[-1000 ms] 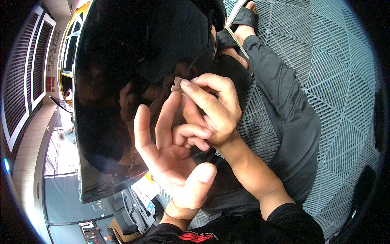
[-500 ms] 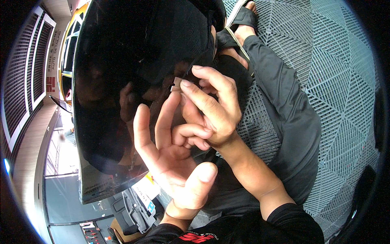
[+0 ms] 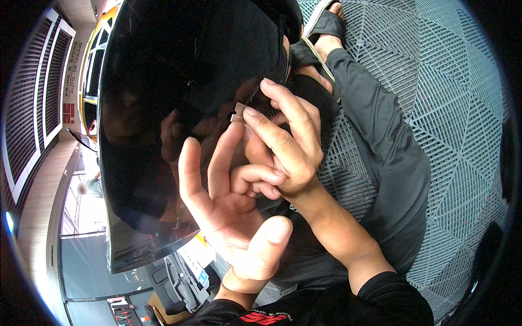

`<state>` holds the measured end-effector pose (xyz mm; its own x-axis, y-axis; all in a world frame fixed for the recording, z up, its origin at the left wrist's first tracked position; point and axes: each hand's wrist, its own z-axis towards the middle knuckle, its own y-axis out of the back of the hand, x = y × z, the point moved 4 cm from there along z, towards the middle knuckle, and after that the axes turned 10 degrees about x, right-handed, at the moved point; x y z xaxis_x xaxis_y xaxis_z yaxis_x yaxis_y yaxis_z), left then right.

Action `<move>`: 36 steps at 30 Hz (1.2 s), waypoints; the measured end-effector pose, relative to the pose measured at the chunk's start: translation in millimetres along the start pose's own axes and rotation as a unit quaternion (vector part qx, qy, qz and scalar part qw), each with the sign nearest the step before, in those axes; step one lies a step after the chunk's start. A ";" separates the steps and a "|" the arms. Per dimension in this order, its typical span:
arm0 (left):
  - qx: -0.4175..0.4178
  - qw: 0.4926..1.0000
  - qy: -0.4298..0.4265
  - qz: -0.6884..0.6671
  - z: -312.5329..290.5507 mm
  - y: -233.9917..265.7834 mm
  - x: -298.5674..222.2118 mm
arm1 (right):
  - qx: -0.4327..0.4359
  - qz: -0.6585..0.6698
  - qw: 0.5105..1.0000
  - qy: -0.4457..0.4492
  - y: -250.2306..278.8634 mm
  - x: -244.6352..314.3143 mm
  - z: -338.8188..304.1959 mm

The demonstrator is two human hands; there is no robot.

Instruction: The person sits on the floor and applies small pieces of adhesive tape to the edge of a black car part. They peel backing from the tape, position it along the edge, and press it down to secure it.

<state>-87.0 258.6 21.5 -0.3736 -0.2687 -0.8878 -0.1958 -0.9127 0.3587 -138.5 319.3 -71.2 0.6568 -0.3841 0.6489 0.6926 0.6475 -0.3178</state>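
Note:
A glossy black curved panel [image 3: 163,70], like a piece of car bodywork, fills the upper left and mirrors my fingers. Between the thumb and index finger of my right hand [image 3: 291,141] sits a small flat greyish-tan piece [image 3: 240,109], like a notched razor blade. It lies against or just in front of the panel; contact is unclear. My left hand [image 3: 231,201] is palm up with thumb and two fingers stretched out and the other fingers curled. One of its fingertips is at the lower edge of the piece. My right wrist crosses close beside it.
Grey grid floor tiles [image 3: 462,136] spread on the right, under my dark-trousered leg [image 3: 380,119] and sandaled foot [image 3: 329,24]. A yellow car [image 3: 92,54] stands beyond the panel. Lower left are a grey plastic case [image 3: 176,282] and a tool rack [image 3: 124,311].
The right fingers shift slightly, with one extended fingertip a little higher and farther right. The small flat piece moves slightly right. My left hand stays almost still.

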 end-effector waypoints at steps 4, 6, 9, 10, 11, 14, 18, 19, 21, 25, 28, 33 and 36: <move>-0.005 1.000 0.006 0.000 1.4 -1.8 -1.3 | 0.004 0.001 1.000 -0.001 1.4 -0.5 2.5; -0.002 1.000 0.002 0.001 2.6 -1.6 -0.3 | 0.005 0.003 1.000 -0.003 1.1 -1.6 2.3; -0.003 1.000 -0.003 0.000 3.3 -3.0 -0.1 | 0.006 0.002 1.000 -0.003 1.2 -2.3 2.7; -0.004 1.000 -0.005 0.000 3.3 -3.1 -0.1 | 0.006 0.001 1.000 -0.002 0.9 -2.3 2.7; -0.003 1.000 -0.003 0.002 3.5 -3.3 -0.5 | 0.004 0.002 1.000 -0.003 0.6 -2.6 2.4; 0.002 1.000 -0.003 0.002 5.1 -4.9 -1.0 | -0.004 0.001 1.000 -0.005 0.5 -4.7 2.6; 0.002 1.000 -0.006 0.005 5.3 -4.6 -0.7 | -0.011 0.002 1.000 -0.007 -1.2 -5.2 1.0; 0.003 1.000 -0.006 0.006 5.7 -5.0 -0.7 | -0.012 0.001 1.000 -0.008 -1.0 -5.8 1.0; 0.002 1.000 -0.006 0.008 5.8 -4.9 0.4 | -0.010 0.000 1.000 -0.010 -0.4 -6.3 1.1; 0.001 1.000 -0.010 0.003 6.6 -5.7 1.1 | -0.006 0.006 1.000 -0.014 0.4 -6.4 2.8; 0.004 1.000 -0.017 -0.002 7.1 -5.6 1.0 | 0.003 0.015 1.000 -0.019 3.4 -6.2 4.9; -0.003 1.000 -0.020 -0.006 7.5 -7.0 0.6 | -0.005 0.030 0.999 -0.029 3.9 -8.1 8.7; -0.007 1.000 -0.017 -0.002 6.3 -6.8 0.6 | -0.013 0.027 0.999 -0.018 4.2 -9.2 9.8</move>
<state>-91.6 266.6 20.4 -0.4029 -0.2555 -0.8789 -0.1842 -0.9179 0.3513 -144.5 332.0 -71.8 0.6822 -0.3253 0.6547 0.6646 0.6493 -0.3699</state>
